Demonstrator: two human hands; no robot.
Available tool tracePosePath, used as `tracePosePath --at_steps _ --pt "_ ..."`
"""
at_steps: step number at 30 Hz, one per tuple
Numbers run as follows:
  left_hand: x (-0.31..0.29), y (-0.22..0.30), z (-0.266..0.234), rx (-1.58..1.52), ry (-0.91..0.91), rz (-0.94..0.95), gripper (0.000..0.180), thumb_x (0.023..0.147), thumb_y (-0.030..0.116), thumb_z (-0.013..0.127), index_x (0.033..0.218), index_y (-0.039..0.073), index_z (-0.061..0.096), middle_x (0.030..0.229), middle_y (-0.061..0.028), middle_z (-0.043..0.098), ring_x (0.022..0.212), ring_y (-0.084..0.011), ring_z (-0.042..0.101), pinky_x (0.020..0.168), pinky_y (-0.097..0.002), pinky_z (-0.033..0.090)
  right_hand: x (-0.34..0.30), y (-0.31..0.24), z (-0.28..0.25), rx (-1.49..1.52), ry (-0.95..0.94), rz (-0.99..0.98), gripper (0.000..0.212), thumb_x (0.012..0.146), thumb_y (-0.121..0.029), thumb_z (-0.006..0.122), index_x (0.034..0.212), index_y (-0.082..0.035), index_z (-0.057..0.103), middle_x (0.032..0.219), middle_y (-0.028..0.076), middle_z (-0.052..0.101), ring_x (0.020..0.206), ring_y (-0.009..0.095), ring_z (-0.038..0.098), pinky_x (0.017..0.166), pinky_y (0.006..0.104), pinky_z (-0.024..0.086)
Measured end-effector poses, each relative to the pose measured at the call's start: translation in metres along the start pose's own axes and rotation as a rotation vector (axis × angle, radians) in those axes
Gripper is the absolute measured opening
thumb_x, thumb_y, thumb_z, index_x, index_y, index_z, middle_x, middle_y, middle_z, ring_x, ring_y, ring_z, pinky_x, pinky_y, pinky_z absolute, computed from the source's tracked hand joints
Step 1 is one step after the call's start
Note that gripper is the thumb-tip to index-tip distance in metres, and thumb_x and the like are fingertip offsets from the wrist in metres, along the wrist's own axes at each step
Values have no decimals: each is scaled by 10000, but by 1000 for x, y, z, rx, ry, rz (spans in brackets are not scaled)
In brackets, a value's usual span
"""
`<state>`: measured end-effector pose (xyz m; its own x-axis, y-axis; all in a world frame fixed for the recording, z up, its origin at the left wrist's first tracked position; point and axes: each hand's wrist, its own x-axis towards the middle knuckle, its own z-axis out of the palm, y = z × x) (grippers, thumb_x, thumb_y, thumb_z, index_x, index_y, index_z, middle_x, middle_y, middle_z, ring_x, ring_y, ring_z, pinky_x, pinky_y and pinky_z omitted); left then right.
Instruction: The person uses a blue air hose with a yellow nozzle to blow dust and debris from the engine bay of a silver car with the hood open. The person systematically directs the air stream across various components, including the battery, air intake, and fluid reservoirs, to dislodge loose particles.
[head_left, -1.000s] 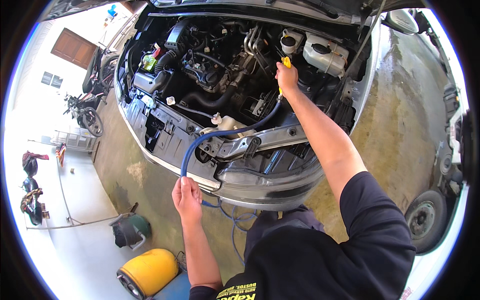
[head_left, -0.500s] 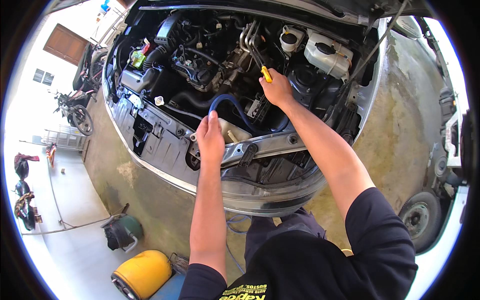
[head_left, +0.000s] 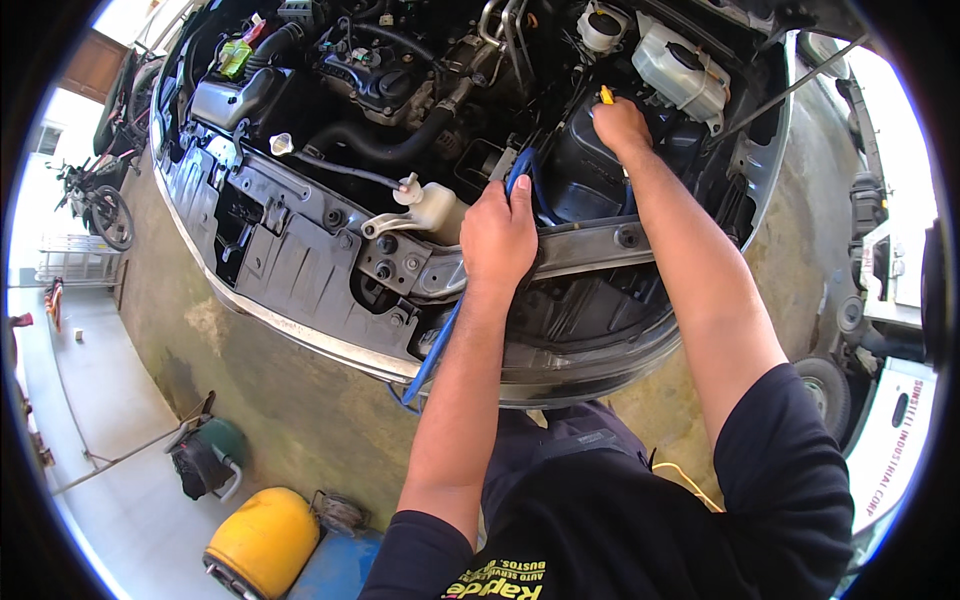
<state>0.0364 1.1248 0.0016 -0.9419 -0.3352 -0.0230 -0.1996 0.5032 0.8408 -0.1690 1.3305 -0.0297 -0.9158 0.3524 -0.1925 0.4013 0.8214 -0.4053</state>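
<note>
I stand at the front of a car with its engine bay exposed. My right hand is closed around a small tool with a yellow end; the rest of it is hidden in my grip. It hovers over the dark right side of the bay, beside a whitish reservoir. My left hand is wrapped round a blue hose just above the front crossmember. The hose loops into the bay, and another length hangs over the front edge by my left wrist. A white filler-neck bottle sits left of that hand.
A prop rod slants across the bay's right side. Behind me at left stand a yellow drum, a blue drum and a dark green machine. A wheel is at right, a motorbike far left.
My right hand with the yellow-ended tool has moved right, away from the metal pipes toward the whitish reservoir. My left hand has shifted right with the hose, whose arc is now tighter. The view has shifted.
</note>
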Motion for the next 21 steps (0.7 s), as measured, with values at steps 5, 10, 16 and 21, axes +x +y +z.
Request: tracePosePath --at_steps 5,10,16,21 --pt "-3 2 -3 86 27 10 480 1046 434 550 846 0 603 784 -244 680 776 -487 650 699 -560 493 -6 -1 5 32 23 -79 480 919 -360 546 1284 -77 678 1332 238 658 1258 434 609 1044 521 491" --pt "-6 5 -7 144 1 8 449 1042 422 544 859 17 606 849 -236 704 801 -483 675 734 -590 510 -4 3 13 46 64 -124 493 929 -412 625 1285 -75 670 1287 246 676 1227 445 619 1019 529 496" --pt "-4 4 -9 143 -25 -1 447 1045 418 533 867 15 608 847 -235 705 782 -485 675 726 -592 510 -23 -16 8 62 86 -348 417 958 -415 638 1224 -96 669 1219 238 697 1180 461 626 975 548 500" --pt "-4 8 -10 156 -42 -11 440 1044 409 538 866 12 601 840 -234 703 777 -484 676 720 -597 508 -15 -22 5 151 212 -245 377 942 -416 667 1134 -92 655 1138 226 714 1110 465 650 917 564 507"
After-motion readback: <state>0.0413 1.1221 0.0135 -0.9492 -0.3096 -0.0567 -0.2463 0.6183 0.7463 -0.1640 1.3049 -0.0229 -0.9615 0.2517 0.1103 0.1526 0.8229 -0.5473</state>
